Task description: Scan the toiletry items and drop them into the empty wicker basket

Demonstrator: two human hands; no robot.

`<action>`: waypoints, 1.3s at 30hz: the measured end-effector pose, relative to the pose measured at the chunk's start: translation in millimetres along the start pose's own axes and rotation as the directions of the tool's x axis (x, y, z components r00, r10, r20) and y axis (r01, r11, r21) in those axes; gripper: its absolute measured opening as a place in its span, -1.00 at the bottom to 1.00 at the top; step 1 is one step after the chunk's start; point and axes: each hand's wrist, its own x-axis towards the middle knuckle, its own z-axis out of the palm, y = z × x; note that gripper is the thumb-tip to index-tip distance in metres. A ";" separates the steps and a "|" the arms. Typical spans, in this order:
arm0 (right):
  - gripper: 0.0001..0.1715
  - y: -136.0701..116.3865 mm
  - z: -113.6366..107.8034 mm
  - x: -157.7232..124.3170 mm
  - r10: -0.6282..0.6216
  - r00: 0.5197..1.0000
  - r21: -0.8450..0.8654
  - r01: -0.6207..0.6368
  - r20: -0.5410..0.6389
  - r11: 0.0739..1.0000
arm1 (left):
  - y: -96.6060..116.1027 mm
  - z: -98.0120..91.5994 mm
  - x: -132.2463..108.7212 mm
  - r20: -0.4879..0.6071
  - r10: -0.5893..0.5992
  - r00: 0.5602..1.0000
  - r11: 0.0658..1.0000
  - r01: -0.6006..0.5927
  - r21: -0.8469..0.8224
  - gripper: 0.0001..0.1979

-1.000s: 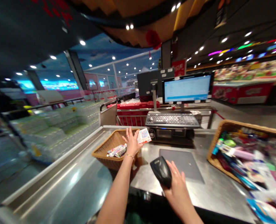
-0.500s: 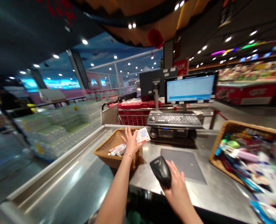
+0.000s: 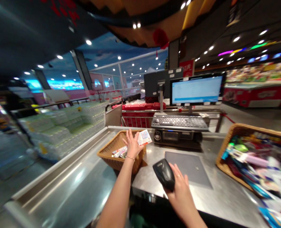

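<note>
My left hand [image 3: 133, 146] is above the right side of a small wicker basket [image 3: 107, 155], its thumb side gripping a small white box [image 3: 144, 137] with blue and red print. The other fingers of that hand are spread. Inside the basket lie several small printed packages [image 3: 119, 152], partly covered by my hand. Lower and to the right, my right hand [image 3: 179, 190] is wrapped round a black handheld barcode scanner [image 3: 163, 174], held over the metal counter. The scanner's head points up and left, apart from the box.
A keyboard [image 3: 179, 121] and a lit monitor [image 3: 197, 89] stand behind a grey mat [image 3: 190, 169] on the steel counter [image 3: 152, 177]. To the right, a larger wicker basket [image 3: 228, 167] is full of mixed goods. A raised metal rim [image 3: 66, 164] runs along the counter's left side.
The camera view has turned slightly left, so the baskets and monitor appear a little further right. Both hands keep their holds on the box and the scanner, almost in the same place.
</note>
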 end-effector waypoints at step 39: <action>-0.28 -7.2 8.1 4.2 -0.054 0.998 0.019 0.054 -0.026 0.998 | -31.8 -14.8 1.1 -0.045 -0.154 0.987 0.986 0.156 0.062 -0.23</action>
